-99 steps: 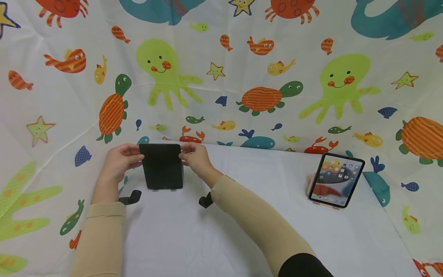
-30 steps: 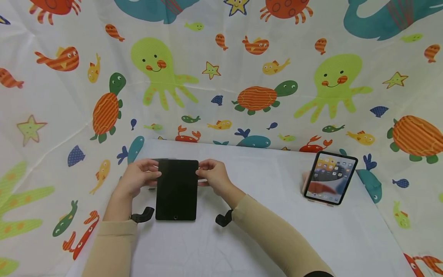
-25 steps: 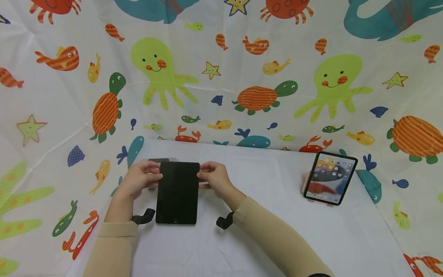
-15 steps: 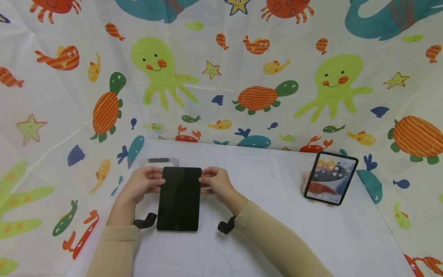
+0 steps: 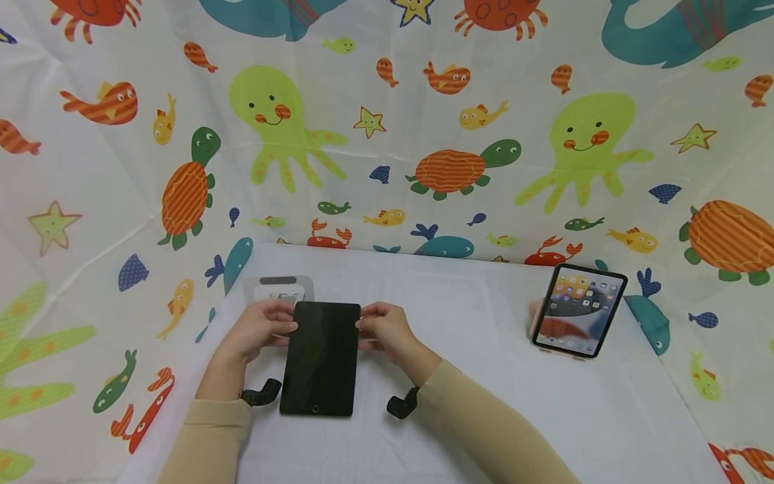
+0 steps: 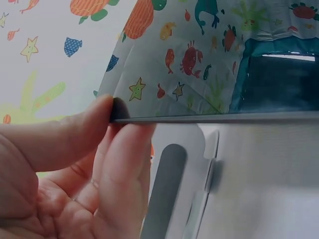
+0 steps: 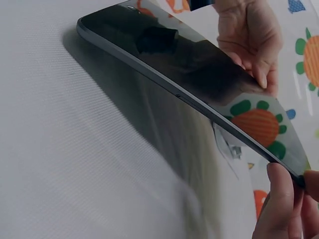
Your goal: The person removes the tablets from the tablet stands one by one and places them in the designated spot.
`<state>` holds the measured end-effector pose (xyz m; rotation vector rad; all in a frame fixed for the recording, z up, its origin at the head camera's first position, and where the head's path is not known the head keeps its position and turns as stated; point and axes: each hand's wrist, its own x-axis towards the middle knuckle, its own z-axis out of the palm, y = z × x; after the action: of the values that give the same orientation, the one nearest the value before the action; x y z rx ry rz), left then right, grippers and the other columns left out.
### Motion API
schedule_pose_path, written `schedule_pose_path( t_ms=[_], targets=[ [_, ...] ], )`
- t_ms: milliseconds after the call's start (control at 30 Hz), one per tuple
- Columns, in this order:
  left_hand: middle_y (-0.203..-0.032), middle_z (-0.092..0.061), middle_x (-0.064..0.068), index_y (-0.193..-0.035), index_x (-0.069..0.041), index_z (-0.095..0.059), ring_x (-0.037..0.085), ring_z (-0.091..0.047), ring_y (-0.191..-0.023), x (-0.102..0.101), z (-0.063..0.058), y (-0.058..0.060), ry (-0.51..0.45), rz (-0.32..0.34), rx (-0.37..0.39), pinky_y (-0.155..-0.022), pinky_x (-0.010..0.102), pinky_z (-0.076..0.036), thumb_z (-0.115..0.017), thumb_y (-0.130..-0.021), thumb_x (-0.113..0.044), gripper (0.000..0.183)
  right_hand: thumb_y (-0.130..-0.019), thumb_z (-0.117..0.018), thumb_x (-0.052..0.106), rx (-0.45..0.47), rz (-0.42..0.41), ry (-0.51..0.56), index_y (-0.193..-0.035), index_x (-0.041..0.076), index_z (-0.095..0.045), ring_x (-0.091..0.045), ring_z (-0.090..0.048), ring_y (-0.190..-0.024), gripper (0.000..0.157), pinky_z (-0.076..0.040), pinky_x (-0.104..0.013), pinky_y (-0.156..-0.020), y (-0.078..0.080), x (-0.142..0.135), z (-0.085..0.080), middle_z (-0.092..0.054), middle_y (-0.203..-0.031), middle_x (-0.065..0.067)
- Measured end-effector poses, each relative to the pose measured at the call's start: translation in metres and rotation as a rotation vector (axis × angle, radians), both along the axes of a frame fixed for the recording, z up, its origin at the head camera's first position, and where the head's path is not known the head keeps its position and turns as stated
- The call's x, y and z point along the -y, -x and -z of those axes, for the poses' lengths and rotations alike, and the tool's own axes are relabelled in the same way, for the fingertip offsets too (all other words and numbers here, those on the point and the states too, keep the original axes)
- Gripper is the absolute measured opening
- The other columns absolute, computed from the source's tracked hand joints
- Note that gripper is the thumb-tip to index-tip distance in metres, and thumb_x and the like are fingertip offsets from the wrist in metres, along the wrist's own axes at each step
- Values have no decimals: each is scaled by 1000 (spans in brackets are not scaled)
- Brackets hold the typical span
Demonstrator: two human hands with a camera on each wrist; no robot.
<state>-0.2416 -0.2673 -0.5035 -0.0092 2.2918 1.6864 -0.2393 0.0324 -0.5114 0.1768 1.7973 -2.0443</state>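
Observation:
A black tablet point(image 5: 320, 363) with a round home button at its near end is held between both hands, its dark screen facing up. My left hand point(image 5: 263, 333) pinches its left edge near the far corner, thumb on the glass and fingers underneath. On the opposite edge, my right hand point(image 5: 390, 336) holds it the same way. In the right wrist view the tablet point(image 7: 164, 64) slopes, its far end raised and its home-button end low over the white cloth. Just behind stands a light grey tablet stand point(image 5: 278, 280) with a dark slot-shaped pad, partly hidden by the tablet and left hand.
A second tablet point(image 5: 580, 309), its screen lit with app icons, leans on a pinkish stand point(image 5: 535, 316) at the right. White cloth point(image 5: 459, 403) covers the table. Behind and to the left hangs a curtain point(image 5: 387, 148) printed with sea animals.
Both hands have taken the tablet off the grey stand and brought it nearer and slightly right. It has tipped flatter, and more of the stand shows behind it.

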Motion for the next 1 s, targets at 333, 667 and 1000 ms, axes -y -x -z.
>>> schedule_pose_path(
  t_ms=[333, 667, 1000],
  targets=[
    [-100, -70, 7, -133, 6, -61, 18, -73, -81, -6, 10, -3, 6, 2, 56, -71, 33, -68, -74, -99, -5, 38, -93, -72, 2, 16, -24, 20, -117, 3, -70, -16, -72, -76, 24, -66, -29, -62, -7, -8, 10, -73, -92, -3],
    [-96, -68, 7, -130, 7, -62, 17, -73, -76, -10, 15, -9, -39, 34, 97, -68, 31, -67, -76, -97, -4, 37, -93, -72, -2, 52, -50, 32, -115, 0, -68, -15, -75, -72, 22, -67, -31, -61, -12, -13, 17, -75, -91, -5],
    [-94, -69, 6, -131, 10, -59, 16, -73, -77, -8, 20, -10, -46, 78, 156, -67, 29, -67, -72, -98, -2, 38, -90, -74, -5, 105, -46, 31, -108, 1, -70, -14, -75, -67, 19, -68, -35, -62, -13, -15, 22, -76, -83, -5]
  ],
)
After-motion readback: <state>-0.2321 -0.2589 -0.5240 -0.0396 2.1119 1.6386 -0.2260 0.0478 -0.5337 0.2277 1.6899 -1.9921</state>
